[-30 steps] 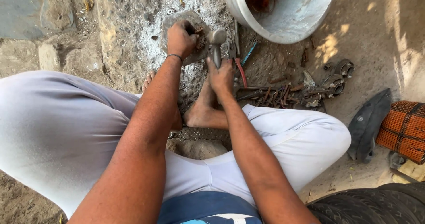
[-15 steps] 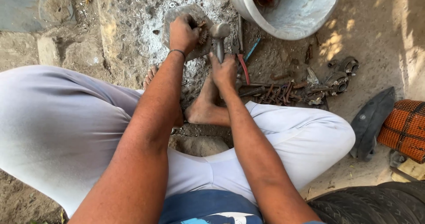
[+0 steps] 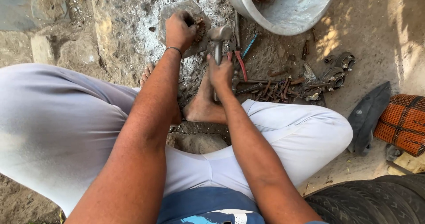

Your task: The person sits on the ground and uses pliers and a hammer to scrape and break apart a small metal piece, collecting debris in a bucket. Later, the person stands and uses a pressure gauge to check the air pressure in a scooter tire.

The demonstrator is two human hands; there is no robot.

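I see no packages, labels, signs or screens anywhere around me on this dusty ground.

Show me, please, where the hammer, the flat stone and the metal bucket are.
hammer (image 3: pixel 220 32), head view, on its metal head.
flat stone (image 3: pixel 175 8), head view, on its bare top left part.
metal bucket (image 3: pixel 248 12), head view, on its outer wall.

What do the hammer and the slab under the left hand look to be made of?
Hammer: dull grey metal head and shaft, probably steel, worn matt. Slab: rough grey stone, chipped and dusty. The left hand presses a small rusty-brown piece on it, likely corroded iron; the right hand grips the hammer.
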